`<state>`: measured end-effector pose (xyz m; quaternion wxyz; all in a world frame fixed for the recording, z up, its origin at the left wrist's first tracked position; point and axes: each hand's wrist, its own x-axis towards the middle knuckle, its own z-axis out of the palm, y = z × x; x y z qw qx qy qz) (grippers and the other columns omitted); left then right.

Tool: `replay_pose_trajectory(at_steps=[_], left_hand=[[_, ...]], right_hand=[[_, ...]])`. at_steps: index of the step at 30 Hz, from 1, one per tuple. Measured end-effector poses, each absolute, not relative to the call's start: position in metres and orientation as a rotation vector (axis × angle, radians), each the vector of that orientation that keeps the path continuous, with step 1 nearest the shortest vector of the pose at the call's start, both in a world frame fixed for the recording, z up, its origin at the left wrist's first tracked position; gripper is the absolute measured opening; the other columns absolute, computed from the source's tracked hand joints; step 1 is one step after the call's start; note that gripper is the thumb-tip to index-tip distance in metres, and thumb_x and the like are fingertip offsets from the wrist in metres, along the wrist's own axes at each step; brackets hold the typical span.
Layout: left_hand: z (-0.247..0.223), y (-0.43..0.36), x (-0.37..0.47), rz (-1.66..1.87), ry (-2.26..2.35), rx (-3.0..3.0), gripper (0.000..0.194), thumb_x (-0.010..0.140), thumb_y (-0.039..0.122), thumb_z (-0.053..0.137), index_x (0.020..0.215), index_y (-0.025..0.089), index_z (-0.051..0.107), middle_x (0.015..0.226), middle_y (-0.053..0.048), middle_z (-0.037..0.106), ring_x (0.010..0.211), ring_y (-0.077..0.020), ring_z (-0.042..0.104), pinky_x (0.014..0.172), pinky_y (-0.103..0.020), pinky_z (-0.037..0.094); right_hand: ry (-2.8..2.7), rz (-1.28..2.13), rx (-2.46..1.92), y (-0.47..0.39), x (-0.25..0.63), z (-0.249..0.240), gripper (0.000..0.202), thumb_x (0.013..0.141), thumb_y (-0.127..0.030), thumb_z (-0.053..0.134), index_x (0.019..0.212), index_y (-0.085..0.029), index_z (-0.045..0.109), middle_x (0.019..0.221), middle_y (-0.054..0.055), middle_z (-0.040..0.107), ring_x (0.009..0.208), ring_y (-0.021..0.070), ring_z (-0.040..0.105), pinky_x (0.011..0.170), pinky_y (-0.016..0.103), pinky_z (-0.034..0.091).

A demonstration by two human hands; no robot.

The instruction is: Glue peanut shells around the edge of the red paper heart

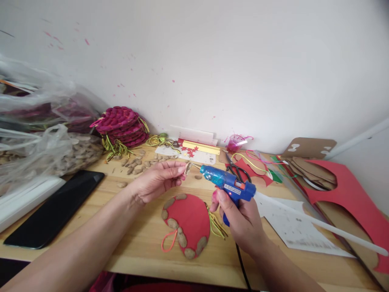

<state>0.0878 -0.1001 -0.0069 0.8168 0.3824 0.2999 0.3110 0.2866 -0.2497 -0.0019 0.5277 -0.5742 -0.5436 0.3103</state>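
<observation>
My right hand is wrapped round the grip of a blue hot glue gun, a long white glue stick trailing from its back. Between the fingertips of my left hand is a peanut shell, its open side facing the nozzle. The metal tip meets or almost meets the shell; I cannot tell which. Below both hands lies a red heart-shaped card with several peanut shells along part of its edge. An orange loop and a yellow-green tassel stick out from it.
Loose peanut shells lie behind my left hand. A black phone and plastic bags are at left, near stacked magenta hearts. Scissors, a pink-stained cup and red card cutouts occupy the right side.
</observation>
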Motion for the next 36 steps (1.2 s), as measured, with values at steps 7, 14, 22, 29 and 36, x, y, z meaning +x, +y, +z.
replay_pose_trajectory(at_steps=[7,14,22,29,36], left_hand=[[-0.0065,-0.0994,0.0876,0.666,0.624,0.813,0.034,0.064,0.023,0.097,0.089,0.01,0.078,0.077,-0.004,0.071,0.068,-0.0104,0.066,0.065,-0.02,0.056],[-0.0061,-0.099,0.0872,0.653,0.619,0.837,0.035,0.064,0.025,0.097,0.088,0.01,0.077,0.076,-0.004,0.071,0.068,-0.0104,0.066,0.064,-0.019,0.055],[-0.004,-0.0992,0.0874,0.67,0.61,0.806,0.034,0.063,0.025,0.098,0.086,0.012,0.076,0.075,-0.003,0.07,0.068,-0.0109,0.065,0.064,-0.02,0.057],[-0.0051,-0.0983,0.0874,0.718,0.576,0.764,0.027,0.07,0.019,0.093,0.088,0.012,0.075,0.076,-0.003,0.07,0.07,-0.012,0.066,0.064,-0.021,0.057],[-0.004,-0.1,0.0889,0.739,0.619,0.739,0.038,0.061,0.02,0.098,0.091,0.012,0.077,0.077,-0.002,0.071,0.068,-0.0111,0.066,0.062,-0.021,0.058]], right_hand=[[-1.317,0.715,-1.372,-0.2477,0.2857,-0.0003,0.038,0.102,-0.047,0.056,0.079,-0.019,0.067,0.067,0.003,0.068,0.059,0.0147,0.059,0.055,0.028,0.046],[-1.308,0.733,-1.391,-0.2484,0.2863,-0.0003,0.036,0.101,-0.048,0.057,0.081,-0.019,0.065,0.068,0.003,0.068,0.054,0.0127,0.054,0.051,0.027,0.043],[-1.272,0.761,-1.371,-0.2494,0.286,-0.0037,0.032,0.1,-0.048,0.06,0.088,-0.019,0.067,0.071,0.004,0.068,0.055,0.0137,0.056,0.048,0.027,0.042],[-1.345,0.803,-1.329,-0.2505,0.2838,-0.0012,0.031,0.101,-0.043,0.058,0.084,-0.019,0.067,0.072,0.004,0.066,0.064,0.0156,0.061,0.06,0.029,0.051],[-1.394,0.769,-1.334,-0.2524,0.2826,-0.0005,0.029,0.102,-0.041,0.058,0.086,-0.019,0.067,0.073,0.003,0.067,0.061,0.0144,0.057,0.056,0.028,0.046]])
